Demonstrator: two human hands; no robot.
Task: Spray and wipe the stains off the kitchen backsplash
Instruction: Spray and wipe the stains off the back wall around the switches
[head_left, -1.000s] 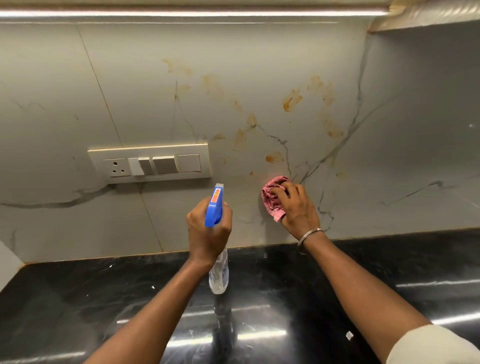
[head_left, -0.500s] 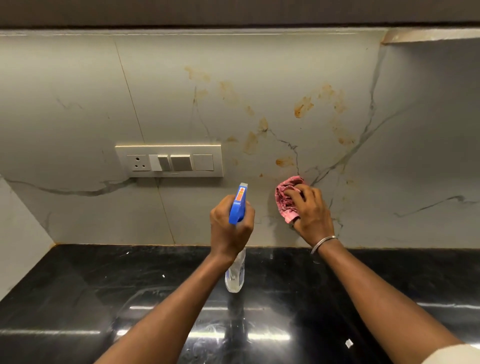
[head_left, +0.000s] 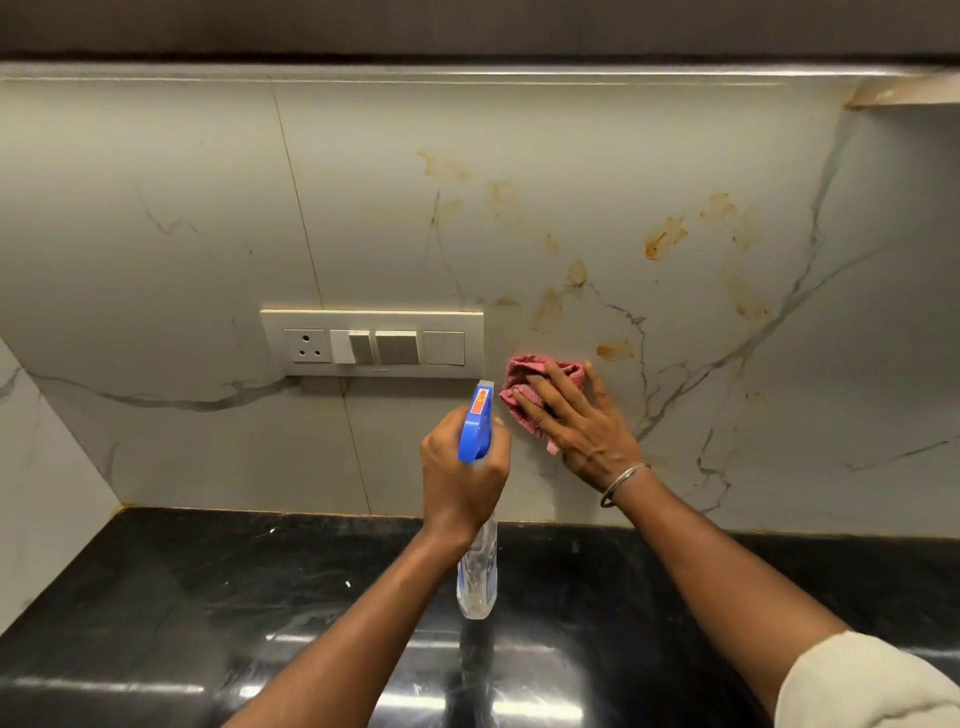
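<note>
The pale marble backsplash (head_left: 519, 130) carries several orange-brown stains (head_left: 665, 236) across its middle and right. My right hand (head_left: 582, 421) presses a crumpled pink cloth (head_left: 524, 374) flat against the wall with straight, spread fingers, just right of the switch plate. My left hand (head_left: 462, 478) grips a clear spray bottle (head_left: 478, 577) by its neck. The bottle's blue trigger head (head_left: 475, 426) points at the wall, just left of the cloth.
A cream switch plate (head_left: 371, 343) with a socket and switches sits left of the cloth. A glossy black countertop (head_left: 208, 597) runs below the wall. A side wall (head_left: 41, 493) closes the left corner. A dark cabinet underside (head_left: 467, 31) hangs overhead.
My right hand has slid the cloth left toward the switch plate and its fingers have flattened and spread. The view has tilted down and shifted left. My left hand keeps the bottle raised.
</note>
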